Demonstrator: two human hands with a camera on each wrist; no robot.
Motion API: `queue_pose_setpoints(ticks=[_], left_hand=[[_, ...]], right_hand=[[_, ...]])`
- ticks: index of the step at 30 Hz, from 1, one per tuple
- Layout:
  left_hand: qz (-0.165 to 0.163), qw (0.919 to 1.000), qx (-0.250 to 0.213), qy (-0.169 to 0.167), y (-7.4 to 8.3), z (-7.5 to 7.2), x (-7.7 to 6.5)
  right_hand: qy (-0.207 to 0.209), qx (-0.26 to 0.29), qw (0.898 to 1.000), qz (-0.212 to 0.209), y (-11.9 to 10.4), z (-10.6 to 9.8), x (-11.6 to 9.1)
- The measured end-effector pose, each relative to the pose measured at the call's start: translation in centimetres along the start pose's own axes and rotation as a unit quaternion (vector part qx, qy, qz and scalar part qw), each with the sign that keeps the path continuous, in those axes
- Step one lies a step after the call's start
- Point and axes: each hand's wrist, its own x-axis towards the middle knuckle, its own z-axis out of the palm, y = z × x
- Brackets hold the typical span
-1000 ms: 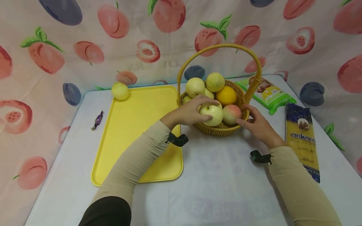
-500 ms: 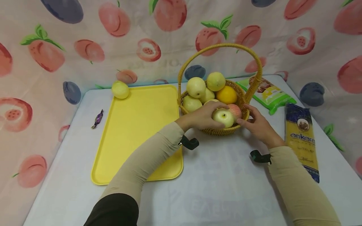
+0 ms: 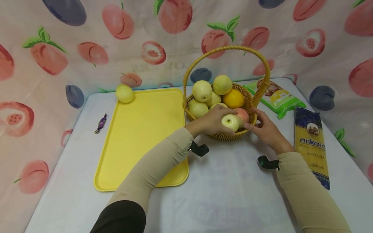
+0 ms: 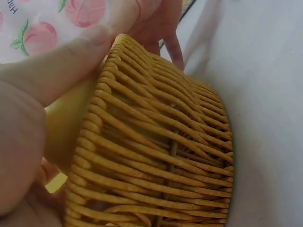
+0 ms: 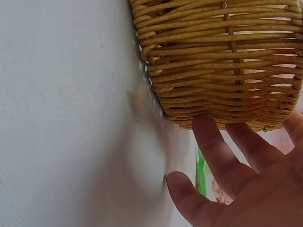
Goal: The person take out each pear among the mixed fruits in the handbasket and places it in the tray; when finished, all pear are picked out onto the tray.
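Note:
A wicker basket (image 3: 224,136) with a tall arched handle holds several pale yellow-green fruits, an orange (image 3: 233,99) and a reddish peach (image 3: 241,116). At its front my left hand (image 3: 215,121) grips a pale green apple (image 3: 229,123), low among the other fruit. The left wrist view has the thumb (image 4: 61,66) reaching over the basket's rim, with much of the apple hidden behind the weave. My right hand (image 3: 266,131) holds the basket's right side, thumb at the rim. In the right wrist view, its fingertips (image 5: 206,127) touch the outside of the weave.
Left of the basket lies a yellow tray (image 3: 142,139), with a yellow lemon-like fruit (image 3: 124,93) at its far left corner. A purple wrapped candy (image 3: 101,123) lies farther left. At right are a green packet (image 3: 279,98) and a blue-and-gold pasta bag (image 3: 311,142).
My left hand has moved right and slightly down with the apple, lowering it into the basket's front beside the peach. The right hand has stayed on the basket.

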Motion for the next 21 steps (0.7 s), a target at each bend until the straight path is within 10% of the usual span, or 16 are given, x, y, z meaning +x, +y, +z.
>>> queue_pose_setpoints(ticks=[12,21], left_hand=[[0.047,0.9970,-0.025,0.056,-0.9,-1.8,-2.7],[0.064,0.9971,-0.017,0.039,-0.9,-3.0,-4.4]], right_hand=[[0.005,-0.004,1.000,-0.006,0.0,0.2,-0.1],[0.004,0.005,1.000,-0.012,0.0,0.0,-0.1]])
